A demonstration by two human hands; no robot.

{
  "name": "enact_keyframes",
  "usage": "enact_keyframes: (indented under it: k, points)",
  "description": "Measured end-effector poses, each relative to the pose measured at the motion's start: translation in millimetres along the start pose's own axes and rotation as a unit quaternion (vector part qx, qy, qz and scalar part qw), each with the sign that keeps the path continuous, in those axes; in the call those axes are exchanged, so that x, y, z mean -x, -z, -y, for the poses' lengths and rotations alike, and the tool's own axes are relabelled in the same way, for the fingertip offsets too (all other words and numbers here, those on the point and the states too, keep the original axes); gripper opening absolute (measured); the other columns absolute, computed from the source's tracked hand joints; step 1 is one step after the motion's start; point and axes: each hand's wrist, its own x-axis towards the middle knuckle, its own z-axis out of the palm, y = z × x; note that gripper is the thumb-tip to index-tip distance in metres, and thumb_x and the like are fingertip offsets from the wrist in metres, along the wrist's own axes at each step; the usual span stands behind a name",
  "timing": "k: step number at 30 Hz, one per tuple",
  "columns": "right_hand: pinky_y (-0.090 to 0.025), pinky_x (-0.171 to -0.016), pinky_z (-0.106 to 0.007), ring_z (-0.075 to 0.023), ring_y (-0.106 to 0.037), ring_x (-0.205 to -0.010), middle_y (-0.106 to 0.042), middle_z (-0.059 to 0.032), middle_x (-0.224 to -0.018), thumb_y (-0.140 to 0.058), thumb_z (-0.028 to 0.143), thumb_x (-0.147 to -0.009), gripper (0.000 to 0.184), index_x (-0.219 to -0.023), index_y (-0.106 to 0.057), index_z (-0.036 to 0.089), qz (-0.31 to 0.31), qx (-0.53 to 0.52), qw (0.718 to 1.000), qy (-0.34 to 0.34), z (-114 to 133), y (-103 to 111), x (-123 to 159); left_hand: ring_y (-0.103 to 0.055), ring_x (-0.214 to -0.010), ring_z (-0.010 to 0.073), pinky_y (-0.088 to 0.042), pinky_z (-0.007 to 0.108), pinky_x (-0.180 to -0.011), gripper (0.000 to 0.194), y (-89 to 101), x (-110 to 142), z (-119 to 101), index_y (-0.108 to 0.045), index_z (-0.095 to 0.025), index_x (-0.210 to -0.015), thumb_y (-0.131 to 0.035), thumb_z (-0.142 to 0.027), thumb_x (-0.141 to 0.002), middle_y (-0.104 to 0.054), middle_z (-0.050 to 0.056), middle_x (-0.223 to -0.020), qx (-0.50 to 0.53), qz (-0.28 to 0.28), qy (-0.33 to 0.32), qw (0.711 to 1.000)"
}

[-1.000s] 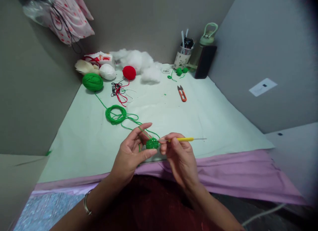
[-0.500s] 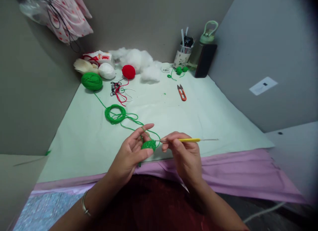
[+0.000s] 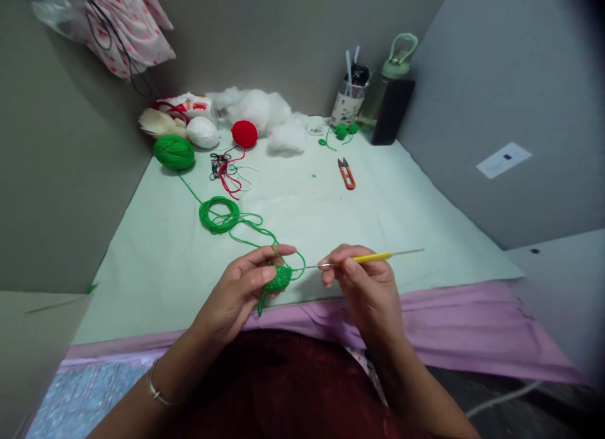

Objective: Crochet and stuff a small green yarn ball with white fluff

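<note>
Near the front edge of the table, my left hand pinches a small green crocheted piece between thumb and fingers, its index finger stretched out above. My right hand is closed on a crochet hook with a yellow grip and metal ends. The hook's left tip reaches the right side of the green piece, where a loop of green yarn curves round it. From there the yarn runs back to a loose green coil and on to a green yarn ball.
Red yarn ball, white yarn ball and white stuffing lie along the back wall. Orange thread snips rest right of centre. At the back right stand a pen cup, a bottle and a dark phone.
My right hand has moved right with the hook, which now tilts up to the right. The left hand has shifted slightly left and turned the green piece, its thumb now across the front.
</note>
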Motion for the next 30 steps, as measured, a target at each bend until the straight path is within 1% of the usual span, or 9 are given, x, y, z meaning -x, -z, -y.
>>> enact_keyframes:
  k: [3,7,9,12,15,17,20,24,30]
  points:
    - [-0.057,-0.056,-0.025,-0.0123,-0.066,-0.059,-0.074,-0.0024,-0.076,-0.073,0.031,-0.088,0.011,-0.087,-0.078,0.021,0.005,-0.006,1.000,-0.011,1,-3,-1,-0.051,-0.069,0.0100,-0.044,0.021,-0.063,0.038,-1.4,-1,1,-0.077,-0.019,-0.116,-0.075,-0.032,-0.080,-0.056,0.002,-0.088,0.004,0.026,-0.001,1.000]
    - [-0.058,-0.060,-0.025,-0.0120,-0.067,-0.062,-0.075,-0.0023,-0.079,-0.071,0.030,-0.090,0.010,-0.089,-0.077,0.021,0.006,-0.010,1.000,-0.024,-4,-9,1,-0.063,-0.081,0.0129,-0.050,0.022,-0.079,0.035,-2.9,-3,3,-0.075,-0.020,-0.119,-0.071,-0.030,-0.086,-0.065,0.004,-0.094,0.014,0.041,0.005,0.999]
    - [-0.058,-0.064,-0.026,-0.0127,-0.069,-0.066,-0.075,-0.0024,-0.082,-0.069,0.029,-0.092,0.010,-0.092,-0.077,0.022,-0.006,0.007,1.000,-0.014,-8,-10,1,-0.067,-0.083,0.0140,-0.052,0.024,-0.081,0.033,-4.1,-3,5,-0.075,-0.021,-0.119,-0.070,-0.029,-0.088,-0.069,0.005,-0.098,0.020,0.051,0.010,0.998]
    - [-0.057,-0.068,-0.027,-0.0126,-0.068,-0.070,-0.074,-0.0015,-0.085,-0.066,0.025,-0.095,0.012,-0.096,-0.077,0.024,-0.033,0.059,0.997,0.040,-11,-11,1,-0.071,-0.082,0.0152,-0.054,0.024,-0.079,0.027,-5.6,-2,7,-0.076,-0.020,-0.114,-0.068,-0.027,-0.090,-0.071,0.005,-0.099,0.029,0.048,0.009,0.998]
    - [-0.055,-0.067,-0.028,-0.0124,-0.067,-0.071,-0.072,-0.0013,-0.087,-0.063,0.019,-0.095,0.015,-0.097,-0.078,0.025,-0.065,0.123,0.984,0.115,-9,-12,1,-0.073,-0.083,0.0164,-0.055,0.024,-0.079,0.024,-5.5,-1,9,-0.076,-0.018,-0.111,-0.067,-0.026,-0.091,-0.072,0.005,-0.096,0.040,0.037,0.005,0.999]
    - [-0.054,-0.066,-0.029,-0.0129,-0.066,-0.071,-0.071,-0.0017,-0.087,-0.062,0.017,-0.096,0.018,-0.097,-0.078,0.025,-0.074,0.143,0.975,0.151,-7,-13,2,-0.074,-0.083,0.0169,-0.056,0.024,-0.079,0.023,-4.9,-1,9,-0.076,-0.018,-0.110,-0.067,-0.026,-0.091,-0.073,0.005,-0.094,0.046,0.033,0.006,0.998]
    - [-0.055,-0.064,-0.031,-0.0139,-0.066,-0.070,-0.071,-0.0026,-0.087,-0.060,0.016,-0.096,0.020,-0.099,-0.077,0.025,-0.051,0.147,0.972,0.173,-5,-12,4,-0.074,-0.082,0.0172,-0.057,0.024,-0.077,0.020,-5.0,-2,8,-0.076,-0.017,-0.108,-0.068,-0.025,-0.091,-0.074,0.006,-0.091,0.052,0.027,0.007,0.998]
    - [-0.056,-0.066,-0.031,-0.0138,-0.067,-0.072,-0.072,-0.0026,-0.089,-0.060,0.014,-0.096,0.021,-0.102,-0.077,0.025,0.001,0.158,0.972,0.173,-4,-11,7,-0.074,-0.078,0.0157,-0.058,0.023,-0.076,0.017,-6.9,-2,7,-0.075,-0.017,-0.103,-0.069,-0.025,-0.090,-0.075,0.005,-0.087,0.061,0.024,0.005,0.998]
    - [-0.056,-0.068,-0.030,-0.0131,-0.067,-0.074,-0.071,-0.0020,-0.090,-0.059,0.013,-0.096,0.023,-0.102,-0.077,0.025,0.005,0.166,0.972,0.164,-4,-13,8,-0.075,-0.078,0.0158,-0.060,0.024,-0.076,0.015,-6.8,-3,7,-0.074,-0.017,-0.103,-0.068,-0.024,-0.091,-0.076,0.005,-0.087,0.063,0.028,0.010,0.998]
